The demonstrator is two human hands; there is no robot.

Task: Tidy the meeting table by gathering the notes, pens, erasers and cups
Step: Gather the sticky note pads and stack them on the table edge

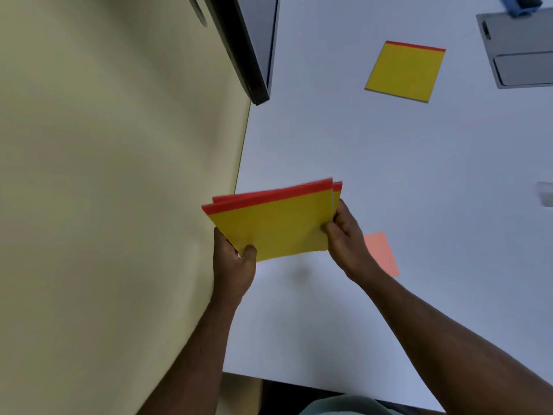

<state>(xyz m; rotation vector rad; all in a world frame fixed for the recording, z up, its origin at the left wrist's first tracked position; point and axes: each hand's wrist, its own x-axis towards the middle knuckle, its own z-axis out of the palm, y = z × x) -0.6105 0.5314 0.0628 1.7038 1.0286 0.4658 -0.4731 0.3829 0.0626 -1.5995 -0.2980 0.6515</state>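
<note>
Two yellow notepads with red top strips [272,223] are stacked together and held above the white table [389,163] near its left edge. My left hand [235,265] grips their lower left corner. My right hand [344,235] pinches their right edge. A third yellow notepad [405,71] lies flat farther back on the table. A pink sticky note [381,253] lies on the table just right of my right hand, partly hidden by my wrist.
A pale yellow wall [104,190] fills the left side. A dark screen edge [248,46] hangs over the table's back left. A grey cable hatch [520,49] sits at the back right, a blue object [520,4] behind it. A pale object [546,193] shows at the right edge.
</note>
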